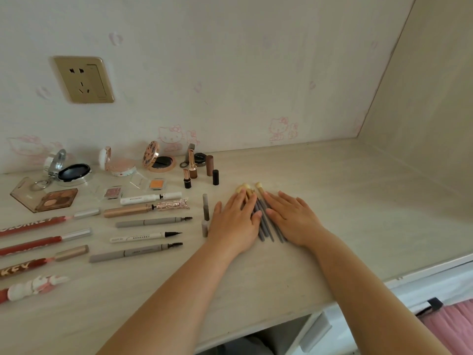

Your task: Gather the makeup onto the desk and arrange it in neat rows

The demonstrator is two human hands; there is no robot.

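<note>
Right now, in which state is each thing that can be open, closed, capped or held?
Brushes: lying flat, pressed between both hands.
Left hand: flat, open.
Right hand: flat, open.
Black cushion compact: lid open.
Pink compact: lid open.
Eyeliner pen: uncapped.
Eyeshadow palette: open.

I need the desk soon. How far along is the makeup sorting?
Mostly done: compacts, lipsticks and pens already lie in rows. In hand: the left hand and right hand press flat on the brushes, evening them. Left: spacing those brushes.
</note>
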